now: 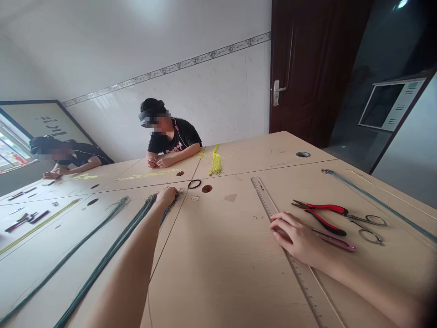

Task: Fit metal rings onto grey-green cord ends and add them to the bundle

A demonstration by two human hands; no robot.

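Curling over the far ends of a bundle of blue-green cords (pixel 120 239), the left hand (pixel 167 195) is bent downward; whether a cord is gripped cannot be told. The bundle is stretched toward seven or eight o'clock from it. The right hand (pixel 287 232) is laid loosely, fingers spread, across a ruler (pixel 264 202) pointed toward eleven o'clock.

The cords appear to have been sorted into bundles already; a second bundle (pixel 108 216) is set down at nine o'clock from the left hand. How many cords have been dealt with, and how many are left, cannot be told.

No box or tray can be made out; cords and tools are laid directly on the table (pixel 218 255). From the right hand, pliers (pixel 336 209) are placed at two o'clock and scissors (pixel 370 218) at three. Yellow cords (pixel 215 164) are heaped at two o'clock from the left hand, and a person (pixel 184 135) is seated at twelve.
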